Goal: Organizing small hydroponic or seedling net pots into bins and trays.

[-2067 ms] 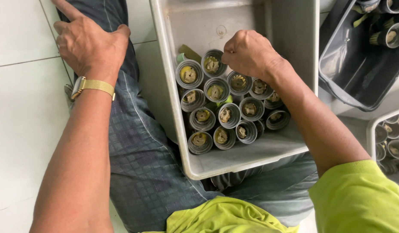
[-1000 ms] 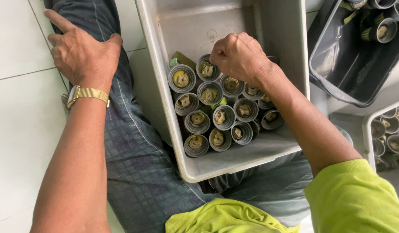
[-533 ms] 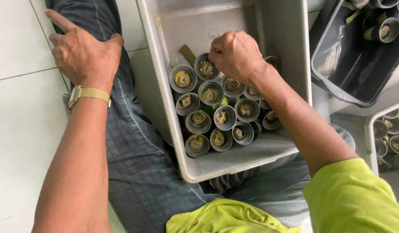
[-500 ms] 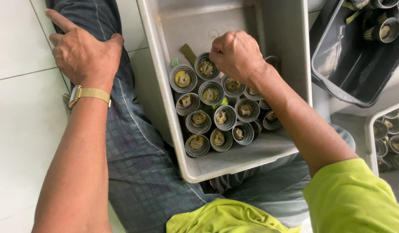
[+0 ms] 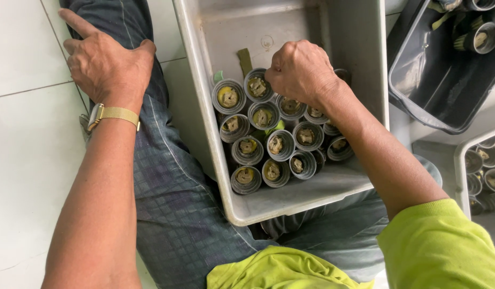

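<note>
Little is changed: right hand (image 5: pixel 301 72) stays curled over ribbed round tubes (image 5: pixel 269 142) in the smooth grey bin (image 5: pixel 204 107), its hold hidden; left hand (image 5: pixel 108 64) is laid flat, empty, on checked cloth.

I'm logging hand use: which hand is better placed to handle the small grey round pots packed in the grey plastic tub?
Right. The right hand is inside the grey plastic tub, on the grey round pots; the left hand rests on the knee outside.

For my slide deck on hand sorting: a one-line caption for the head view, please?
Right hand reaches among grey tubes upright in a grey bin; left hand rests on the knee.
</note>
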